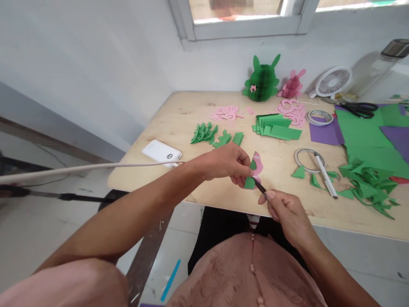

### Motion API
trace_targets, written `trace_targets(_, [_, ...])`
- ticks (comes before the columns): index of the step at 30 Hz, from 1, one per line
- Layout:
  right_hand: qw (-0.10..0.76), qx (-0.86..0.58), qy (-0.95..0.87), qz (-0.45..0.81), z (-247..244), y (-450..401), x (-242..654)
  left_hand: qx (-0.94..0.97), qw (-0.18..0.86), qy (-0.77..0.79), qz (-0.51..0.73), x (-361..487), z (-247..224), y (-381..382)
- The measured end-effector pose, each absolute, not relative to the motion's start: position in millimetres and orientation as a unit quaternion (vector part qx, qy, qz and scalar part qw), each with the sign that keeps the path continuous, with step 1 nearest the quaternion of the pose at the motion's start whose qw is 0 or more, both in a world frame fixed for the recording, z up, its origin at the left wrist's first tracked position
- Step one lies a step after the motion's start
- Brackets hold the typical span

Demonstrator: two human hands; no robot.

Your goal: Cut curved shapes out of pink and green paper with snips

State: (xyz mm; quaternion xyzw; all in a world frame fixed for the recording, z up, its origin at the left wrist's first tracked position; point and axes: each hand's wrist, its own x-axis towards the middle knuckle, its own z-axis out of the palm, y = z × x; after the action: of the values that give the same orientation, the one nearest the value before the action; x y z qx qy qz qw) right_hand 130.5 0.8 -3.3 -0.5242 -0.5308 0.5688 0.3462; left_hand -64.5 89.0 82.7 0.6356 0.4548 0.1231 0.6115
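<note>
Near the table's front edge, my left hand [228, 164] pinches a green paper piece [249, 183] together with a pink paper cutout [257, 164] with a wavy edge. My right hand [286, 211] is closed around what look like small dark scissors [259, 185]; their handles are hidden in my fingers. The scissors' narrow tip meets the lower edge of the green and pink paper. Just beyond my left hand lie green paper strips [238, 138] and a pile of leaf-like green cutouts [203, 133].
A white power bank [162, 151] with a cable sits at left. Stacked green strips [277, 128], pink cutouts [227, 113], a tape roll [319, 117], a white marker [325, 175] and green scraps [372, 183] lie around. Behind stand a green paper figure [263, 83] and a small fan [334, 82].
</note>
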Motion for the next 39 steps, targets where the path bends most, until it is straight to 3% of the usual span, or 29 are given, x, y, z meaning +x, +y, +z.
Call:
trace_targets(18, [0.321,-0.532,-0.584,0.523,-1,4,137,0.626,0.625,0.448,0.132,-65,81,88])
trace_targets(24, [0.315,-0.510,-0.571,0.560,-3,1,141,0.613,0.634,0.448,0.148,-67,79,88])
trace_targets(31, [0.453,-0.490,-0.447,0.596,-6,-1,146,0.614,0.634,0.449,0.137,-69,79,86])
trace_targets(39, [0.492,-0.538,-0.430,0.533,12,20,121,0.607,0.662,0.423,0.117,-61,74,82])
